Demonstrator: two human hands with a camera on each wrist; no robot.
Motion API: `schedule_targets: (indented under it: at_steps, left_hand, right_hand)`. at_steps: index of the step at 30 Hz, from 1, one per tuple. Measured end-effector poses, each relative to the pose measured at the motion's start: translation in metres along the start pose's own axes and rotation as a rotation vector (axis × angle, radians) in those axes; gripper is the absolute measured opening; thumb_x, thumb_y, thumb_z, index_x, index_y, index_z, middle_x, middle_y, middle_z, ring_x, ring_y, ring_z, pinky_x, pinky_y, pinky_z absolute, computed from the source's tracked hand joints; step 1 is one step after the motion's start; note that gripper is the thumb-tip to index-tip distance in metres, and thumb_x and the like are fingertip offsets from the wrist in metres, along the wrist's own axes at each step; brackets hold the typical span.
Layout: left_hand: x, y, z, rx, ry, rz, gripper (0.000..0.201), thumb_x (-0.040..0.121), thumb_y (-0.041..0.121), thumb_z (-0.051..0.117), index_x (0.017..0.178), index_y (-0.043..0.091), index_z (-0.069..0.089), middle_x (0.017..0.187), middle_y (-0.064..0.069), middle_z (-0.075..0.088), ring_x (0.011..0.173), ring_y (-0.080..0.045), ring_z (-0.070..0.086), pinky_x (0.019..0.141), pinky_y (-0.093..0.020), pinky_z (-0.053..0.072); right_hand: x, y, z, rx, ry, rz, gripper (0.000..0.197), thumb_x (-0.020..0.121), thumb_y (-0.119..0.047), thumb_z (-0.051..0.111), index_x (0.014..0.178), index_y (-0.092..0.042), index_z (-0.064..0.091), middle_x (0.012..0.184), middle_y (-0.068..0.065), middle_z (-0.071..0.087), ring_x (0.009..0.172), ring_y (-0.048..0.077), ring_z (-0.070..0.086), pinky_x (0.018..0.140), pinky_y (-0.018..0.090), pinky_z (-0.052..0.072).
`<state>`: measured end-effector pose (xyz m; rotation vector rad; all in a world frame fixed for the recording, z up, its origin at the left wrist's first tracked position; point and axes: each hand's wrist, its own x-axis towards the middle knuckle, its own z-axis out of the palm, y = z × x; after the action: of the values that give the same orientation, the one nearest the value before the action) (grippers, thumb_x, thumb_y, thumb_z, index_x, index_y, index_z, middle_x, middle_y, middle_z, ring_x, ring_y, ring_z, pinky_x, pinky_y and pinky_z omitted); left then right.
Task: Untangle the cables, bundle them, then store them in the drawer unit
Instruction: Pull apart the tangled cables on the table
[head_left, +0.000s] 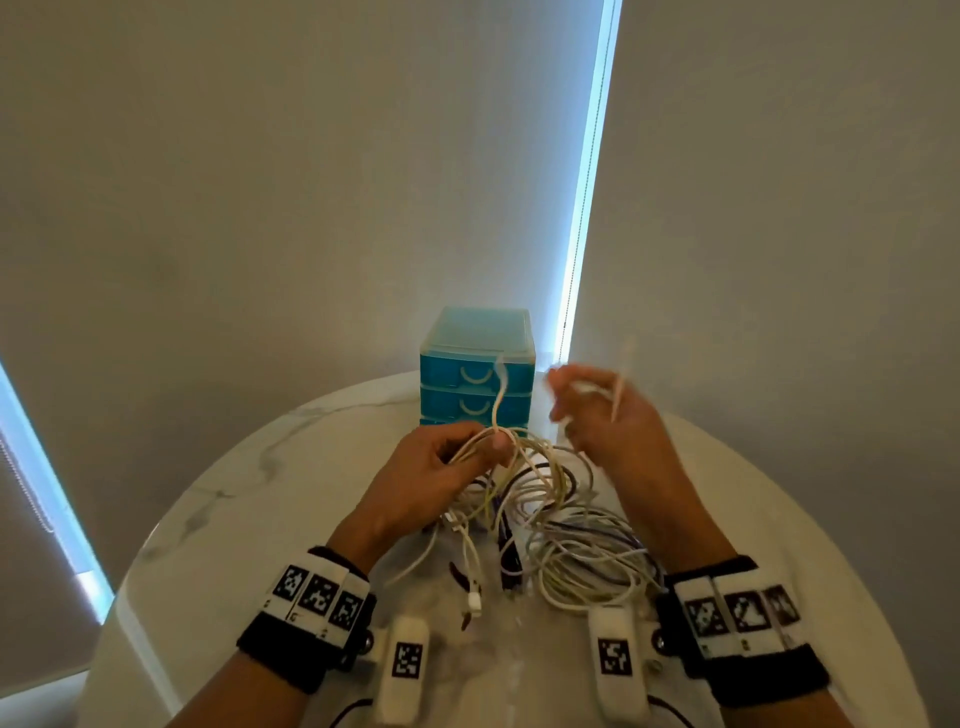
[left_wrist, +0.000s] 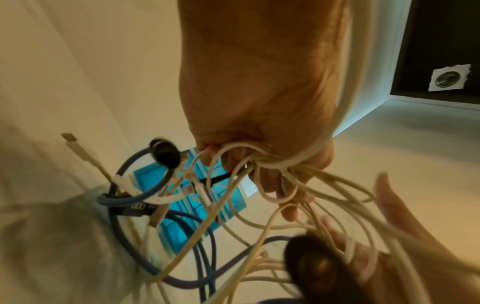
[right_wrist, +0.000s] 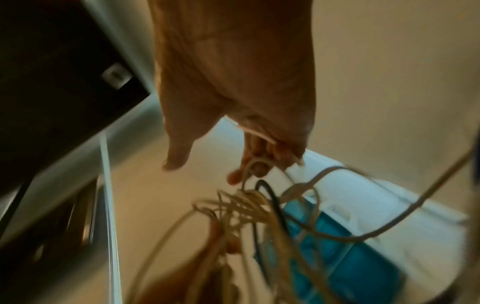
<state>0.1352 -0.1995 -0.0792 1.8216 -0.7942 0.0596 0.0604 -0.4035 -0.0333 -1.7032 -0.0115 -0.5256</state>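
A tangle of white, dark and blue cables (head_left: 561, 530) lies on the round white table (head_left: 260, 493) between my forearms. My left hand (head_left: 457, 457) grips a bunch of white loops (left_wrist: 262, 162) lifted above the pile, one white end sticking up. My right hand (head_left: 597, 410), blurred and raised to the right, has its fingers curled round a white cable strand (right_wrist: 255, 164). The blue drawer unit (head_left: 478, 379) stands just behind both hands with its drawers closed. In the left wrist view a white plug (left_wrist: 75, 148) and a dark connector (left_wrist: 166, 153) hang from the knot.
The table's far rim meets a pale wall right behind the drawer unit. Blinds with bright gaps hang at the left (head_left: 47, 493) and behind (head_left: 587, 182). Bare marble shows left and right of the cable pile.
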Motion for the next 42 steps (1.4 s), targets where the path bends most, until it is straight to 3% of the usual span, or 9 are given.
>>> schedule_targets:
  at_steps: [5, 11, 15, 18, 24, 28, 33, 37, 42]
  left_hand:
    - [0.001, 0.005, -0.013, 0.000, 0.032, -0.011, 0.024, 0.101, 0.047, 0.066, 0.107, 0.032, 0.083, 0.092, 0.006, 0.080, 0.085, -0.007, 0.074, 0.077, -0.026, 0.061]
    - [0.002, 0.007, -0.010, -0.097, 0.118, -0.009, 0.029, 0.106, 0.047, 0.058, 0.109, 0.034, 0.084, 0.081, 0.012, 0.073, 0.077, 0.000, 0.062, 0.076, -0.018, 0.051]
    - [0.002, 0.003, -0.004, -0.110, 0.198, -0.065, 0.030, 0.104, 0.050, 0.061, 0.102, 0.033, 0.085, 0.076, 0.012, 0.073, 0.072, -0.001, 0.064, 0.065, -0.014, 0.049]
    - [0.005, 0.001, -0.009, -0.081, 0.243, -0.083, 0.029, 0.102, 0.053, 0.062, 0.098, 0.036, 0.085, 0.086, 0.005, 0.079, 0.081, -0.007, 0.072, 0.062, -0.014, 0.053]
    - [0.005, 0.000, -0.011, -0.074, 0.250, -0.103, 0.032, 0.101, 0.053, 0.063, 0.097, 0.031, 0.085, 0.070, 0.004, 0.073, 0.060, -0.005, 0.065, 0.057, -0.016, 0.051]
    - [0.007, -0.009, -0.021, -0.002, 0.284, -0.135, 0.036, 0.101, 0.057, 0.061, 0.090, 0.032, 0.085, 0.078, 0.002, 0.079, 0.067, -0.012, 0.071, 0.059, -0.016, 0.053]
    - [0.011, -0.029, -0.039, 0.078, 0.381, -0.200, 0.044, 0.102, 0.056, 0.061, 0.081, 0.024, 0.082, 0.071, -0.002, 0.077, 0.064, -0.013, 0.068, 0.070, -0.033, 0.055]
    - [0.009, -0.038, -0.048, 0.046, 0.398, -0.285, 0.038, 0.103, 0.050, 0.063, 0.084, 0.024, 0.083, 0.074, 0.002, 0.079, 0.067, -0.004, 0.071, 0.070, -0.032, 0.056]
    - [0.009, -0.027, -0.047, 0.174, 0.351, -0.320, 0.036, 0.099, 0.050, 0.070, 0.129, 0.031, 0.068, 0.127, 0.008, 0.069, 0.105, -0.011, 0.068, 0.087, -0.036, 0.058]
  right_hand:
    - [-0.009, 0.005, 0.011, -0.273, -0.103, -0.043, 0.019, 0.083, -0.041, 0.090, 0.096, -0.030, 0.082, 0.081, -0.007, 0.078, 0.067, 0.012, 0.071, 0.068, 0.044, 0.066]
    - [-0.002, 0.017, 0.010, -0.371, 0.228, -0.246, 0.018, 0.083, -0.035, 0.090, 0.092, -0.035, 0.075, 0.083, -0.016, 0.067, 0.075, -0.002, 0.062, 0.069, 0.013, 0.045]
    - [0.002, 0.026, 0.025, -0.592, 0.162, -0.321, 0.022, 0.095, -0.014, 0.076, 0.088, -0.036, 0.076, 0.074, -0.019, 0.068, 0.065, 0.002, 0.063, 0.064, 0.020, 0.050]
    - [-0.001, 0.023, 0.025, -0.574, 0.052, -0.301, 0.020, 0.094, -0.018, 0.077, 0.100, -0.038, 0.079, 0.061, -0.023, 0.059, 0.059, 0.004, 0.056, 0.057, 0.014, 0.041]
    - [-0.011, 0.018, 0.025, -0.618, -0.076, -0.332, 0.031, 0.080, -0.054, 0.087, 0.105, -0.037, 0.082, 0.086, -0.017, 0.063, 0.080, 0.004, 0.060, 0.068, 0.014, 0.043]
    - [-0.011, 0.001, 0.011, -0.379, -0.025, -0.397, 0.003, 0.092, -0.036, 0.080, 0.093, -0.033, 0.080, 0.084, -0.015, 0.069, 0.084, 0.002, 0.062, 0.069, 0.010, 0.045]
    - [0.008, -0.003, -0.043, 0.137, 0.480, -0.278, 0.018, 0.100, -0.014, 0.071, 0.091, -0.026, 0.079, 0.078, -0.011, 0.067, 0.073, 0.006, 0.056, 0.071, 0.026, 0.048]
    - [0.017, 0.010, -0.069, 0.337, 0.663, -0.139, 0.006, 0.098, -0.024, 0.076, 0.098, -0.020, 0.081, 0.074, -0.004, 0.050, 0.060, 0.006, 0.039, 0.058, 0.026, 0.036]
    - [0.019, 0.018, -0.053, 0.334, 0.591, -0.116, 0.022, 0.094, -0.033, 0.081, 0.105, -0.015, 0.080, 0.071, -0.012, 0.058, 0.066, 0.003, 0.049, 0.070, 0.024, 0.045]
